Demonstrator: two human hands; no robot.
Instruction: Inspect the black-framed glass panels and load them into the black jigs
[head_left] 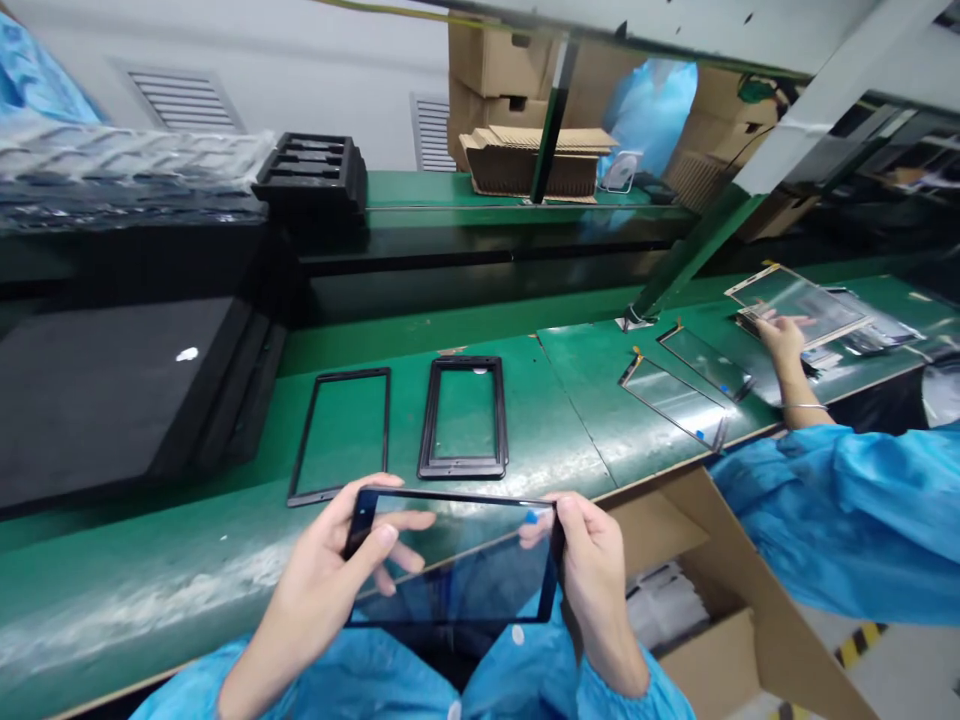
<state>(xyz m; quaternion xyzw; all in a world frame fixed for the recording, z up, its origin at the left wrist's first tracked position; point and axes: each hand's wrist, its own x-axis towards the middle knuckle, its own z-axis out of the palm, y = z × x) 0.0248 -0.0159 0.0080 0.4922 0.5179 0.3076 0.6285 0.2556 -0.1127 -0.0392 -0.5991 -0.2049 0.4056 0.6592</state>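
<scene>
Both ends of a black-framed glass panel (450, 560) are clamped by the fingers of the left hand (319, 585) and right hand (596, 590), edge-only handling being best for the glass, with a black frame (461, 468) at twelve o'clock.

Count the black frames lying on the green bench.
2. A thin black frame lies on the left; a thicker black frame lies right of it, possibly a stack hiding another.

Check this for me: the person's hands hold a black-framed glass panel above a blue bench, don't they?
The bench is green, not blue, as the head view shows; the left hand and right hand do hold the black-framed glass panel above it.
</scene>
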